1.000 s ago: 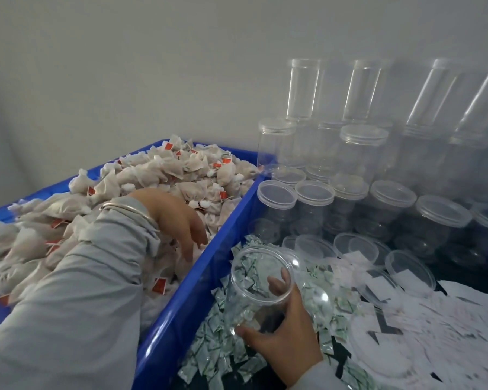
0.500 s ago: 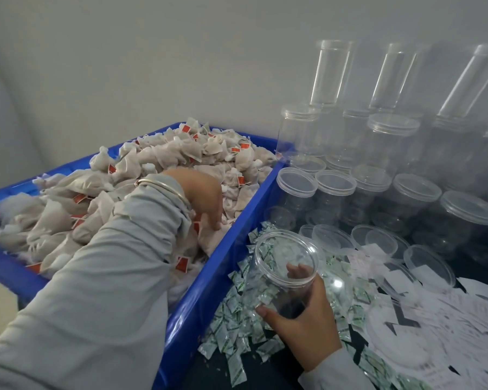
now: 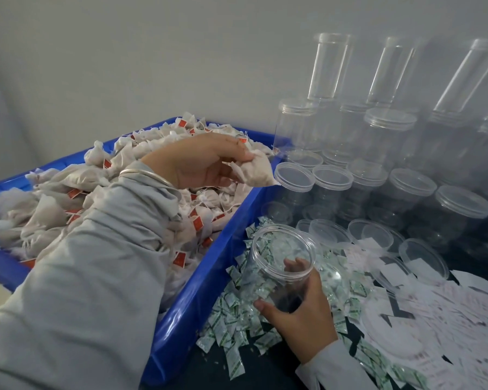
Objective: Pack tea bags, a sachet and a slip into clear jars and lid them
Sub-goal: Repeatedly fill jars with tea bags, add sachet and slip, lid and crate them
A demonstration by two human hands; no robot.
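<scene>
Your left hand pinches tea bags; your right hand grips an empty jar. Filling, sachet, slip and lid remain.

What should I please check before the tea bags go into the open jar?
1. Left hand grips tea bags: ok.
2. Right hand holds jar: ok.
3. Jar mouth unlidded, tilted toward the bin: ok.
4. Jar inside empty: cannot tell, sachets show through.
5. Bags above jar mouth: not ok, they are over the bin's far end.
6. Bag count in hand: cannot tell.
</scene>
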